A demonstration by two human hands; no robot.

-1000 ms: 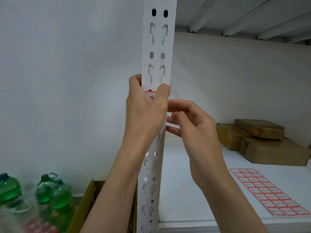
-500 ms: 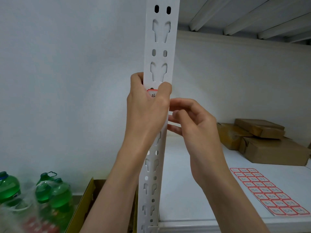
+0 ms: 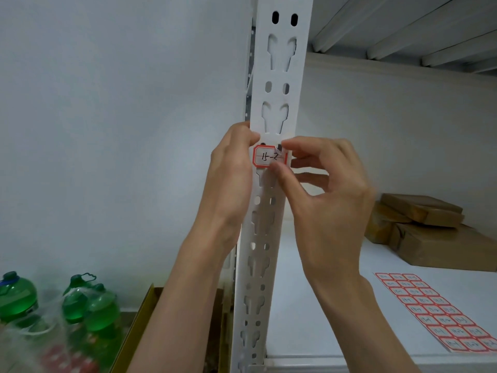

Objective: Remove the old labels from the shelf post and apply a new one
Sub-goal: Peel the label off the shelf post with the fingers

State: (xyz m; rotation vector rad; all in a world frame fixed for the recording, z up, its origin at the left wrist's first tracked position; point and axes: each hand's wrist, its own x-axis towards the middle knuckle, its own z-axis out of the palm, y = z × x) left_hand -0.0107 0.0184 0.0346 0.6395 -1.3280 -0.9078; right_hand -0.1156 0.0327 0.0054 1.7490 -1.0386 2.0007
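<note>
A white perforated shelf post (image 3: 279,76) runs up the middle of the head view. A red-bordered white label (image 3: 266,156) with handwritten "15-2" is stuck on its front face. My left hand (image 3: 231,173) grips the post's left edge beside the label, thumb at the label's upper left. My right hand (image 3: 322,189) pinches the label's right edge between thumb and forefinger, where the corner looks lifted. A sheet of new red-bordered labels (image 3: 441,310) lies on the white shelf board (image 3: 322,332) at the lower right.
Brown paper-wrapped parcels (image 3: 425,227) are stacked at the back right of the shelf. Green bottles (image 3: 88,305) in plastic wrap stand at the lower left, next to an open cardboard box (image 3: 142,319). A white wall (image 3: 107,130) fills the left; shelf ribs (image 3: 403,30) run overhead.
My left hand slid off the label to the post's left edge, uncovering the writing. My right hand came forward from behind the post and pinched the label's right edge.
</note>
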